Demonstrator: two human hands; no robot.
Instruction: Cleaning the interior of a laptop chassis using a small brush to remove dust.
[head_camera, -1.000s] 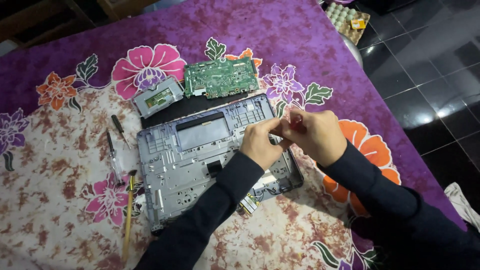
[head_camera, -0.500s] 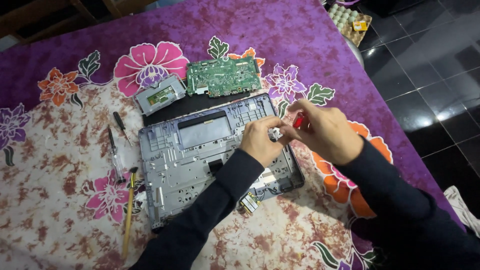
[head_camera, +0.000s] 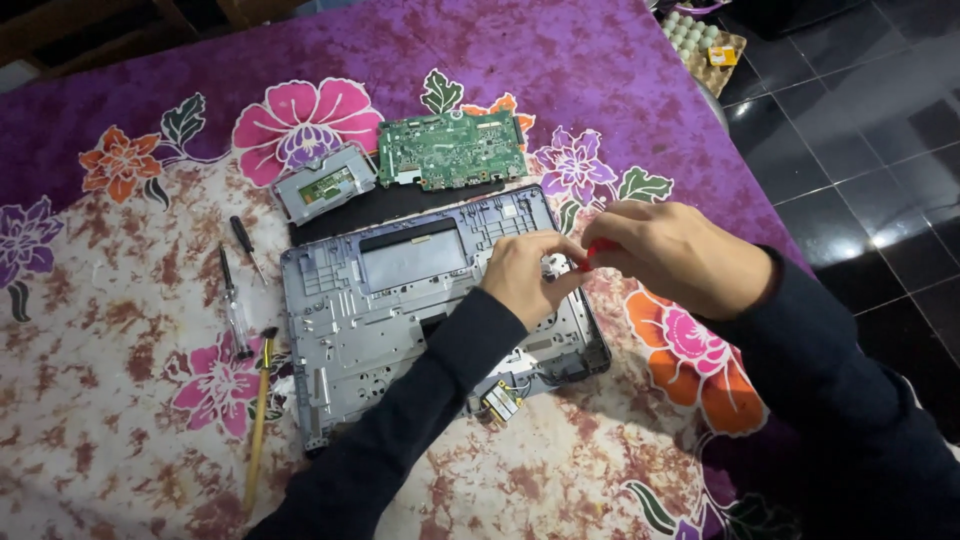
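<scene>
An opened grey laptop chassis (head_camera: 380, 310) lies on a purple flowered cloth. My left hand (head_camera: 525, 275) rests over the chassis's right side, its fingertips pinching a small white part (head_camera: 553, 266). My right hand (head_camera: 675, 255) is just to the right, gripping a red-handled tool (head_camera: 598, 250) whose tip meets the left fingertips. Dark sleeves cover both arms.
A green circuit board (head_camera: 452, 150) and a grey touchpad module (head_camera: 325, 182) lie behind the chassis. Two small screwdrivers (head_camera: 240, 290) and a brush with a wooden handle (head_camera: 260, 420) lie to the left. An egg tray (head_camera: 700, 40) sits at the far right. Dark tiled floor is on the right.
Both hands have stayed together over the chassis's right edge; the right hand shifted slightly right and the camera view drifted a little.
</scene>
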